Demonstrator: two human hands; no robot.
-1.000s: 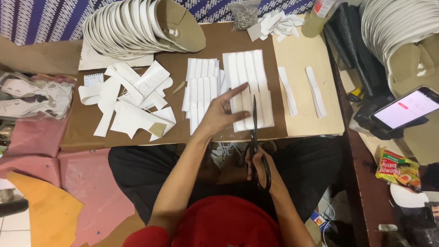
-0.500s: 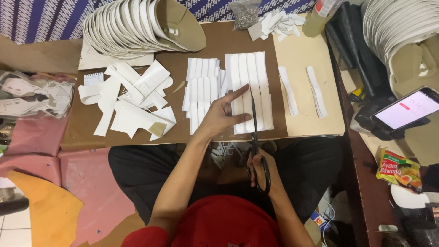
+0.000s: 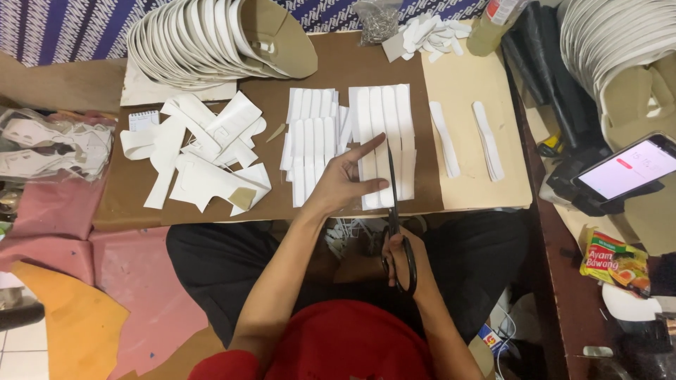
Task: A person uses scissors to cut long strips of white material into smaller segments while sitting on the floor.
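At far left a clear bag of white cut-outs (image 3: 49, 148) lies on pink sheeting, with tiled floor in the lower left corner. The brown bench (image 3: 134, 193) carries a fanned stack of cardboard pieces (image 3: 211, 39) at upper left and loose white scraps (image 3: 201, 158) below. At centre, the left hand (image 3: 345, 179), fingers spread, presses on white strips (image 3: 384, 134). Just below, the right hand (image 3: 401, 257) grips black scissors (image 3: 393, 204), blades nearly shut against the strips. At right a phone (image 3: 627, 169) leans by a snack packet (image 3: 614, 260)

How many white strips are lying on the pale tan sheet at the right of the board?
2: one white strip nearer the scissors, the other strip just right of it; each may be a small stack.
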